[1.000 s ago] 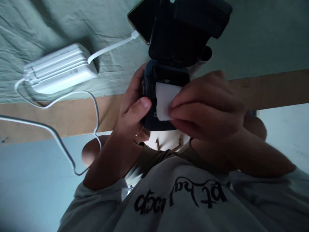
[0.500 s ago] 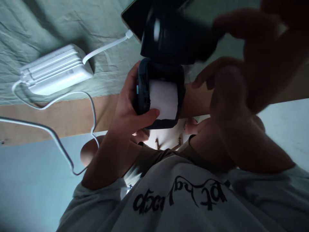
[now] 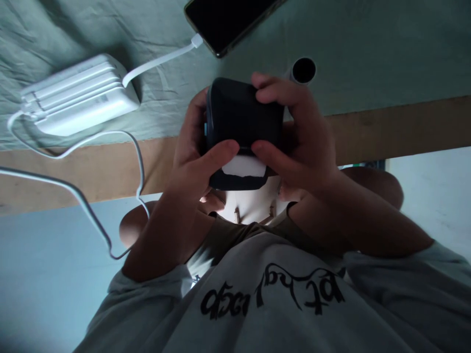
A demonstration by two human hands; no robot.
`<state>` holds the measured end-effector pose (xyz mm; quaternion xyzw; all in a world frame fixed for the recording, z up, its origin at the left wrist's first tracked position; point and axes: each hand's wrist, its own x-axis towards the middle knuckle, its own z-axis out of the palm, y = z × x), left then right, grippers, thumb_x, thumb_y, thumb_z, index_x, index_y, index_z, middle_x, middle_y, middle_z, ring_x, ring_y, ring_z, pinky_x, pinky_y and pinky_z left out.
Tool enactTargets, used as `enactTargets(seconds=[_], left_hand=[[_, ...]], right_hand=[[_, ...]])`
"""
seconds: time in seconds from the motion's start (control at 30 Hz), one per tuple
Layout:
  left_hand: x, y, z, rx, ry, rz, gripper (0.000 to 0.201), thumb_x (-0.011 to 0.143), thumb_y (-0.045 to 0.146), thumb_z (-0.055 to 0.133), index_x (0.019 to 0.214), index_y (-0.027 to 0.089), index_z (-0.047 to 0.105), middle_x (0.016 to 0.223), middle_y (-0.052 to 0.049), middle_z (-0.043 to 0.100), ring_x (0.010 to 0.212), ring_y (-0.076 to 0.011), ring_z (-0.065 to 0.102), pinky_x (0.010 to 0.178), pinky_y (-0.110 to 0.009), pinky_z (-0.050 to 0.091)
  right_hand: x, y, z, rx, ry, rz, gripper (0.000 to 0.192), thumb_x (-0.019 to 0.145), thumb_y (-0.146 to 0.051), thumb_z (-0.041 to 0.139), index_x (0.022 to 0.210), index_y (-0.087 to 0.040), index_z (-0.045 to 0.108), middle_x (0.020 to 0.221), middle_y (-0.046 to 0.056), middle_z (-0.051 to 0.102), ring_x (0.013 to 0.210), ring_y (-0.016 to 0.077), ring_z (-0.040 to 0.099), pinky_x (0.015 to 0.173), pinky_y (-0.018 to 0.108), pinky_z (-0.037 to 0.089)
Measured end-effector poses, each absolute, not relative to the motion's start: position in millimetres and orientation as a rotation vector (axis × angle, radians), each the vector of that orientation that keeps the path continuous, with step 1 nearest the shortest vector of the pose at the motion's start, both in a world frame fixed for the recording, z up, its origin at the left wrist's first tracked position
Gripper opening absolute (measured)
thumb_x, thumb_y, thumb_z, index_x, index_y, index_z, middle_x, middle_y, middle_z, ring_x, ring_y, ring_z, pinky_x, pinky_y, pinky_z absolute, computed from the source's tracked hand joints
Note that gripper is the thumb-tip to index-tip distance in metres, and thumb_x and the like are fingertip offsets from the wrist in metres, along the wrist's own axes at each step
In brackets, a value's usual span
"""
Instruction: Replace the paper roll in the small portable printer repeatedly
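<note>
Since the earlier frame the lid has closed: both hands, left hand (image 3: 196, 162) and right hand (image 3: 294, 142), clasp the small dark square box (image 3: 243, 117) above the lap, white paper (image 3: 243, 166) protruding.

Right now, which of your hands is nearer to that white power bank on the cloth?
Left. The left hand grips the dark device's side facing the power bank, though apart from it. The right hand holds the device's far side, farther away.
</note>
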<state>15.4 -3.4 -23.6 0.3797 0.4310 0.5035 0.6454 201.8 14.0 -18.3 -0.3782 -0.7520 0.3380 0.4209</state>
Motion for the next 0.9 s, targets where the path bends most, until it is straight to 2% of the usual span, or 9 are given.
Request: enactTargets(seconds=[0.07, 0.17, 0.3, 0.4, 0.5, 0.67, 0.73, 0.83, 0.9], left_hand=[[13.8, -1.1, -27.1, 0.904, 0.944, 1.193, 0.052, 0.073, 0.027, 0.075, 0.122, 0.033, 0.061, 0.106, 0.001, 0.066, 0.099, -0.0178, 0.061, 0.086, -0.031, 0.052], [11.4, 5.1, -37.2, 0.971, 0.868, 1.270, 0.053, 0.072, 0.029, 0.076, 0.123, 0.032, 0.062, 0.108, 0.002, 0.068, 0.108, -0.0226, 0.061, 0.094, -0.035, 0.051], [9.4, 12.6, -48.0, 1.034, 0.799, 1.332, 0.063, 0.060, 0.036, 0.083, 0.120, 0.031, 0.064, 0.111, 0.001, 0.068, 0.117, -0.0301, 0.057, 0.105, -0.043, 0.046], [7.3, 16.0, -50.3, 1.113, 0.748, 1.333, 0.066, 0.061, 0.038, 0.081, 0.124, 0.030, 0.061, 0.120, 0.001, 0.065, 0.117, -0.0287, 0.057, 0.105, -0.043, 0.046], [4.5, 20.8, -51.8, 1.231, 0.707, 1.321, 0.072, 0.060, 0.041, 0.081, 0.127, 0.027, 0.057, 0.125, 0.001, 0.064, 0.121, -0.0288, 0.055, 0.107, -0.043, 0.044], [5.2, 29.1, -51.8, 1.314, 0.600, 1.305, 0.073, 0.052, 0.042, 0.085, 0.117, 0.024, 0.057, 0.107, 0.006, 0.068, 0.112, -0.0233, 0.058, 0.099, -0.039, 0.049], [8.1, 29.8, -48.3, 1.310, 0.640, 1.305, 0.070, 0.054, 0.040, 0.083, 0.117, 0.025, 0.055, 0.108, 0.008, 0.069, 0.114, -0.0210, 0.058, 0.103, -0.037, 0.048], [12.0, 29.8, -42.1, 1.326, 0.750, 1.322, 0.068, 0.061, 0.042, 0.078, 0.120, 0.023, 0.052, 0.117, 0.009, 0.069, 0.121, -0.0186, 0.057, 0.113, -0.036, 0.042], [11.1, 26.8, -39.7, 1.405, 0.810, 1.327, 0.067, 0.064, 0.046, 0.076, 0.122, 0.023, 0.053, 0.116, 0.011, 0.068, 0.125, -0.0175, 0.056, 0.116, -0.032, 0.040]], right_hand=[[201.2, 14.6, -14.9, -0.971, -1.843, 0.892, 0.040, 0.087, -0.039, 0.059, 0.125, -0.032, 0.048, 0.144, 0.000, 0.051, 0.143, 0.0188, 0.045, 0.117, 0.041, 0.047], [199.8, 16.5, -10.1, -1.018, -1.781, 0.967, 0.047, 0.085, -0.041, 0.063, 0.127, -0.029, 0.045, 0.149, 0.002, 0.045, 0.148, 0.0181, 0.037, 0.111, 0.036, 0.052], [198.0, 20.2, -13.1, -1.001, -1.807, 0.933, 0.057, 0.084, -0.041, 0.063, 0.131, -0.022, 0.040, 0.147, 0.008, 0.045, 0.144, 0.0179, 0.042, 0.122, 0.036, 0.042], [198.0, 21.6, -16.9, -0.976, -1.862, 0.879, 0.066, 0.084, -0.047, 0.061, 0.135, -0.015, 0.033, 0.149, 0.014, 0.041, 0.143, 0.0180, 0.042, 0.123, 0.036, 0.039], [198.7, 26.1, -20.6, -0.978, -1.933, 0.894, 0.073, 0.085, -0.050, 0.060, 0.136, -0.008, 0.030, 0.147, 0.014, 0.043, 0.139, 0.0161, 0.045, 0.122, 0.034, 0.039], [197.8, 42.4, -34.4, -0.778, -1.951, 0.910, 0.090, 0.080, -0.061, 0.061, 0.135, -0.001, 0.022, 0.144, 0.018, 0.042, 0.137, 0.0148, 0.045, 0.121, 0.031, 0.038], [198.1, 43.9, -34.0, -0.731, -1.914, 0.986, 0.087, 0.079, -0.055, 0.065, 0.134, -0.003, 0.023, 0.144, 0.018, 0.042, 0.137, 0.0150, 0.045, 0.123, 0.030, 0.037], [199.7, 36.7, -22.2, -0.789, -1.847, 1.083, 0.066, 0.084, -0.042, 0.065, 0.130, -0.011, 0.029, 0.141, 0.011, 0.046, 0.140, 0.0108, 0.040, 0.128, 0.023, 0.031], [200.5, 29.6, -13.4, -0.845, -1.836, 1.109, 0.059, 0.088, -0.035, 0.062, 0.131, -0.010, 0.029, 0.143, 0.010, 0.045, 0.144, 0.0083, 0.036, 0.129, 0.020, 0.029]])
